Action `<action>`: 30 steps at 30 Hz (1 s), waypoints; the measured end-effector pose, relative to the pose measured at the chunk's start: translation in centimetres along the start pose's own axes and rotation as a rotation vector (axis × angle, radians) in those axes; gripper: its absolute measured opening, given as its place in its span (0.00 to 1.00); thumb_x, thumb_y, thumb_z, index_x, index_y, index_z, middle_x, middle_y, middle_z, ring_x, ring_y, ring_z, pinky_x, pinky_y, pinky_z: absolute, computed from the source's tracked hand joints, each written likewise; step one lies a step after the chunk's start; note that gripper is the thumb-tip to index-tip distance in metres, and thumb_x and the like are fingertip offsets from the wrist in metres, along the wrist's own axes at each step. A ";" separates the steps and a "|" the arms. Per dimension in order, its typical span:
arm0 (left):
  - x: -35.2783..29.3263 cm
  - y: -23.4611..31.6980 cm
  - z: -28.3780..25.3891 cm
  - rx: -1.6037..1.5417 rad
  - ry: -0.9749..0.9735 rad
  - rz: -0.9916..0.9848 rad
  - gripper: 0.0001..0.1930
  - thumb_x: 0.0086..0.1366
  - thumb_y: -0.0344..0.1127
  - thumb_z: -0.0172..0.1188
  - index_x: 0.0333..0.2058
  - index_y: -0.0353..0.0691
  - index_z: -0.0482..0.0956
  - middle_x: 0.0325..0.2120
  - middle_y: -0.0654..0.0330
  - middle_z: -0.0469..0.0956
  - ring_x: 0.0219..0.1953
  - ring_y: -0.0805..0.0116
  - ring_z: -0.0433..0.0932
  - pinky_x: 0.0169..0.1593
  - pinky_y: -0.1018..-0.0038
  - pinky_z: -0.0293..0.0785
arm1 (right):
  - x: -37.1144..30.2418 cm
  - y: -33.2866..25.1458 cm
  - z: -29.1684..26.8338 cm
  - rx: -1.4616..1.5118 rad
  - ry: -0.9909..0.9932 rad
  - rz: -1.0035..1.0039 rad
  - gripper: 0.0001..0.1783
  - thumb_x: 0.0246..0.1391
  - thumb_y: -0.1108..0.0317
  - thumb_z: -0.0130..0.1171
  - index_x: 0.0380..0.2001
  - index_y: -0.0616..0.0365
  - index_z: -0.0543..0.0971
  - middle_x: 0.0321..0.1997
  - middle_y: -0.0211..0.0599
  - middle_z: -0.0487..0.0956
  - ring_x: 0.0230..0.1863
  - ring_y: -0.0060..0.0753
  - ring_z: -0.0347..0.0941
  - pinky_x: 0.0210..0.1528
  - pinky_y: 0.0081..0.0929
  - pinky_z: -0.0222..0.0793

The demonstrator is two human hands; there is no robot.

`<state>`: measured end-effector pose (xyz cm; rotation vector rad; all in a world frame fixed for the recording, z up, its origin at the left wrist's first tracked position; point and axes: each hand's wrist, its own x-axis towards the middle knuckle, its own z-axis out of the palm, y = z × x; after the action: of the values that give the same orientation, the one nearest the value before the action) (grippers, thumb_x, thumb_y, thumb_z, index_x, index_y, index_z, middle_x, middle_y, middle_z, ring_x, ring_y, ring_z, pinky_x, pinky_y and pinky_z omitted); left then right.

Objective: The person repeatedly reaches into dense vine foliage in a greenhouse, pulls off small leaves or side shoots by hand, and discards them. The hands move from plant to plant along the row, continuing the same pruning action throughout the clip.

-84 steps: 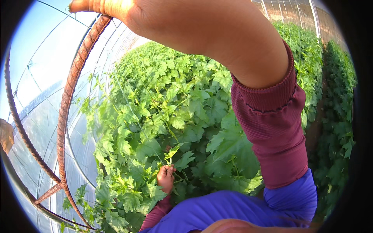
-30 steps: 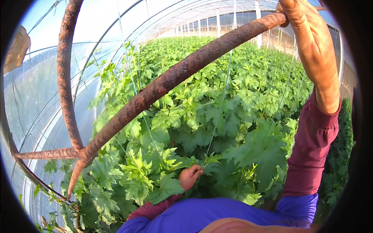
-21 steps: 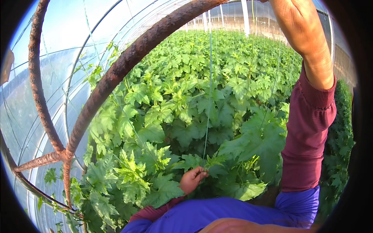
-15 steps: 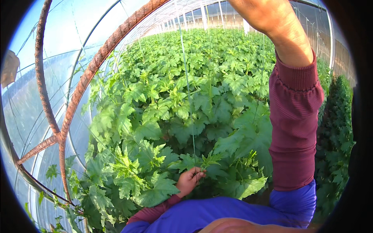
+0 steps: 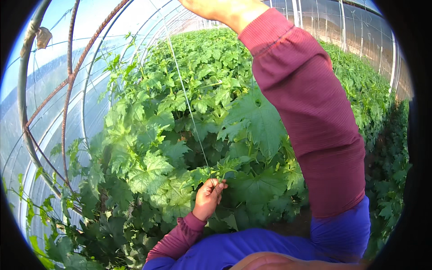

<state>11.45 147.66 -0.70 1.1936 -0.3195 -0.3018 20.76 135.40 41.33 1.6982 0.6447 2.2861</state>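
Note:
My left hand (image 5: 208,198) is closed in a pinch around the tip of a green vine shoot (image 5: 223,168). A thin pale string (image 5: 183,85) comes down at a slant to the same spot, and I cannot tell whether the fingers grip it too. My right hand (image 5: 225,10) is raised high at the top edge, its fingers cut off from view. The right arm, in a maroon sleeve, crosses over the plants. Broad lobed leaves (image 5: 258,118) surround the left hand.
Rusty metal bars (image 5: 67,103) and a greyish curved pipe (image 5: 22,85) stand at the left, by the clear plastic wall (image 5: 49,112). Dense rows of leafy plants (image 5: 202,58) stretch back. At the far right another plant row (image 5: 391,198) runs beside a dark strip.
My raised right hand and arm have swung left across the view. The string now slants toward the upper left. My left hand keeps its pinch, sitting slightly higher and further left in view.

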 end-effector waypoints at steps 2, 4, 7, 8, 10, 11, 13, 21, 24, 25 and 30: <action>-2.4 -0.5 -1.1 0.023 0.081 0.035 0.04 0.66 0.32 0.52 0.31 0.39 0.70 0.35 0.60 0.77 0.15 0.85 0.62 0.20 0.86 0.60 | -3.1 -5.5 -2.4 0.511 -0.311 0.398 0.28 0.57 0.50 0.51 0.56 0.54 0.66 0.49 0.49 0.73 0.48 0.45 0.69 0.52 0.34 0.63; -2.9 -1.7 -0.5 0.073 0.036 0.075 0.03 0.65 0.32 0.53 0.32 0.41 0.70 0.36 0.60 0.77 0.21 0.82 0.67 0.23 0.84 0.64 | -5.9 -9.0 -7.5 1.211 -0.787 0.876 0.47 0.56 0.43 0.48 0.62 0.70 0.45 0.64 0.61 0.54 0.64 0.51 0.53 0.64 0.38 0.52; -3.4 -2.1 -0.3 0.133 0.073 0.019 0.05 0.65 0.34 0.54 0.36 0.40 0.73 0.35 0.62 0.77 0.24 0.81 0.69 0.30 0.82 0.67 | -10.3 -12.2 -15.0 2.179 -0.927 1.225 0.37 0.61 0.54 0.48 0.63 0.63 0.48 0.46 0.44 0.73 0.31 0.25 0.72 0.31 0.16 0.66; -3.1 -1.9 -0.3 0.125 0.071 0.002 0.05 0.65 0.34 0.53 0.38 0.40 0.73 0.34 0.63 0.77 0.25 0.79 0.70 0.31 0.81 0.68 | -10.9 -11.3 -17.7 2.205 -0.781 1.321 0.31 0.62 0.58 0.47 0.61 0.63 0.53 0.44 0.41 0.73 0.27 0.21 0.68 0.27 0.13 0.61; -2.4 -2.4 -1.7 -0.013 0.025 0.056 0.06 0.66 0.30 0.51 0.39 0.37 0.73 0.33 0.62 0.76 0.28 0.75 0.73 0.34 0.79 0.71 | -12.3 -9.9 -22.2 2.077 -0.419 1.466 0.21 0.62 0.62 0.47 0.54 0.62 0.63 0.36 0.37 0.74 0.20 0.15 0.60 0.21 0.11 0.54; -2.0 -2.6 -2.9 0.003 0.017 0.104 0.07 0.66 0.30 0.50 0.40 0.35 0.72 0.33 0.61 0.76 0.30 0.74 0.74 0.36 0.78 0.72 | -12.6 -9.3 -23.3 1.913 -0.238 1.463 0.16 0.62 0.63 0.48 0.48 0.62 0.67 0.31 0.35 0.74 0.17 0.13 0.56 0.19 0.12 0.51; -2.0 -1.1 -3.8 -0.049 -0.024 0.132 0.07 0.66 0.29 0.51 0.40 0.35 0.73 0.34 0.60 0.76 0.30 0.74 0.75 0.35 0.78 0.72 | -13.6 -8.8 -24.9 1.544 -0.191 1.327 0.16 0.63 0.67 0.44 0.52 0.61 0.68 0.32 0.33 0.74 0.17 0.10 0.53 0.18 0.10 0.48; -0.4 7.1 -4.4 0.031 -0.217 0.337 0.17 0.61 0.23 0.54 0.49 0.35 0.63 0.29 0.58 0.78 0.26 0.76 0.76 0.29 0.82 0.71 | -18.1 -20.9 -24.3 1.031 -0.789 1.049 0.05 0.54 0.70 0.54 0.32 0.59 0.70 0.25 0.39 0.75 0.24 0.38 0.73 0.25 0.29 0.66; -0.2 10.6 -5.1 0.173 -0.270 0.431 0.19 0.61 0.21 0.53 0.50 0.35 0.61 0.29 0.58 0.78 0.26 0.77 0.74 0.30 0.83 0.71 | -20.0 -23.1 -21.6 0.847 -0.763 0.809 0.06 0.50 0.70 0.57 0.28 0.58 0.70 0.27 0.40 0.75 0.27 0.45 0.72 0.28 0.34 0.66; -0.1 11.3 -5.5 0.241 -0.307 0.475 0.21 0.61 0.20 0.53 0.51 0.35 0.60 0.29 0.58 0.78 0.27 0.76 0.75 0.32 0.81 0.74 | -20.6 -23.4 -20.8 0.762 -0.748 0.757 0.08 0.47 0.69 0.58 0.25 0.57 0.69 0.26 0.37 0.74 0.29 0.43 0.71 0.31 0.37 0.65; -0.2 14.4 -7.7 0.601 -0.375 0.563 0.35 0.60 0.21 0.55 0.63 0.42 0.49 0.33 0.58 0.77 0.34 0.74 0.77 0.37 0.79 0.75 | -20.9 -23.8 -18.5 0.885 -0.919 0.934 0.09 0.46 0.69 0.61 0.23 0.57 0.71 0.21 0.31 0.72 0.25 0.29 0.68 0.29 0.26 0.62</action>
<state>15.16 159.22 10.27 1.5677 -1.1077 0.0808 7.64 143.49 8.02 3.6941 0.7499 1.1445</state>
